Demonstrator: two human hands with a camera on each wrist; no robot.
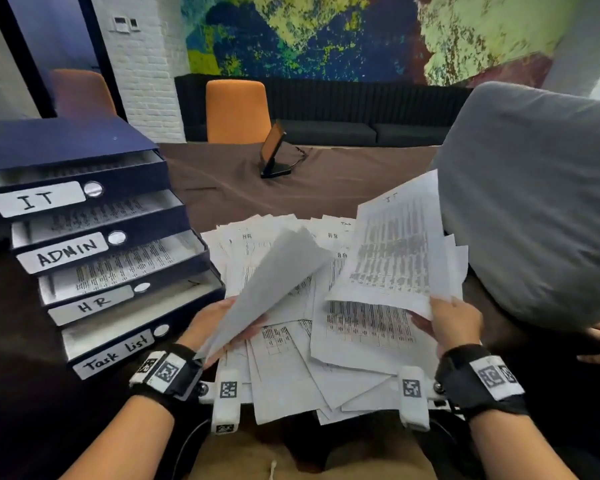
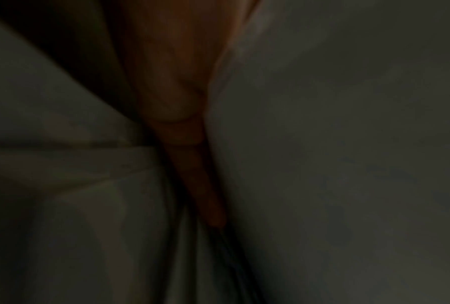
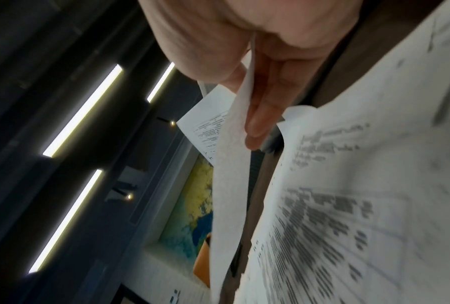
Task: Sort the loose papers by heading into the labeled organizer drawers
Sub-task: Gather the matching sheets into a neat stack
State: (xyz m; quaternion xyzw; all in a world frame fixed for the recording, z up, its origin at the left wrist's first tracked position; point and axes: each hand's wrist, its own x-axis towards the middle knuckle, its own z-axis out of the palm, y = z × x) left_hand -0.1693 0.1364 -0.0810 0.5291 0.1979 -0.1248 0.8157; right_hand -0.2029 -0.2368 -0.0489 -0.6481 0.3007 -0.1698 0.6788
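The left hand (image 1: 219,327) pinches a curling sheet (image 1: 274,275); the right hand (image 1: 456,320) grips a printed page (image 1: 395,251) by its lower edge, both above the paper pile (image 1: 291,368) right of the organizer (image 1: 84,237). Sheets look light, floppy, slippery; edge grips suit.

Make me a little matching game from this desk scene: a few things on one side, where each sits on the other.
Things:
1. IT drawer
2. Task List drawer
3. Lifted printed sheet
4. Orange chair

Places:
A. bottom of the organizer
B. beyond the table's far edge
C. top of the organizer
D. held up by the right hand

Pairs: 1-C, 2-A, 3-D, 4-B
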